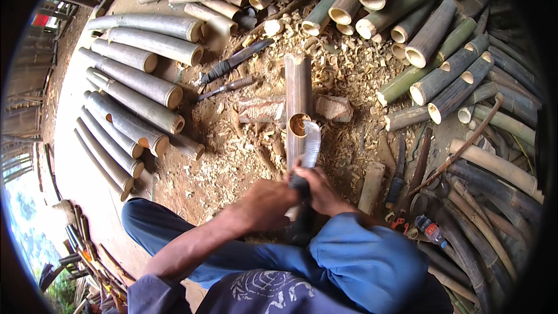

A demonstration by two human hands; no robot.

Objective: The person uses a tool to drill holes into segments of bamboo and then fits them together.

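A brown bamboo tube (298,84) lies lengthwise in front of me, across a rough wooden block (261,109). A round hole with a pale cut edge (299,125) opens in its upper side. The curved steel blade of a knife (313,142) points away from me, its tip beside the hole. My left hand (264,202) is closed at the knife's long black handle, slightly blurred. My right hand (321,191) is closed around the same handle, nearer the blade. Between my hands and knees, the tube's near end is mostly hidden.
Cut bamboo tubes (139,87) lie in a row at left, with more piled at the far right (430,32). A dark sheathed-looking tool (235,63) and a slim wooden-handled tool (226,88) rest among shavings (349,75). A plastic bottle (430,231) lies at right.
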